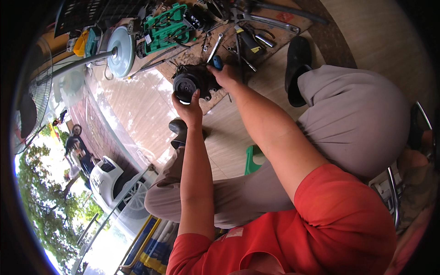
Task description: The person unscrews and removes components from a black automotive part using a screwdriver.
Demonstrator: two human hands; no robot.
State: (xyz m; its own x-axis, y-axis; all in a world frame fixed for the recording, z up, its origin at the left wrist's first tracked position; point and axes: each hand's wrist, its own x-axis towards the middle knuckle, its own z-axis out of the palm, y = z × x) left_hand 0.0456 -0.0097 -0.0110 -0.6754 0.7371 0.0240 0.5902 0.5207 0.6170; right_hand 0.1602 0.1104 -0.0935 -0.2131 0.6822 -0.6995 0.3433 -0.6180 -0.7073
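Note:
A dark, grimy machine part (200,73) with a round black pulley (185,87) on its near left side rests on the worn board. My left hand (189,111) grips the pulley's lower rim, thumb on its right side. To its right, my right hand (225,78) is closed around a tool with a blue handle (217,62); the tool's working end is hidden. Just beyond lies a silver wrench (214,47).
An open green tool case (166,28), a yellow-and-black cutter (247,39) and a large adjustable wrench (270,22) lie at the back. A fan's round pale-blue base (121,51) stands left. A green stool (251,160) shows beneath my legs. Beyond the glass is a white car (108,179).

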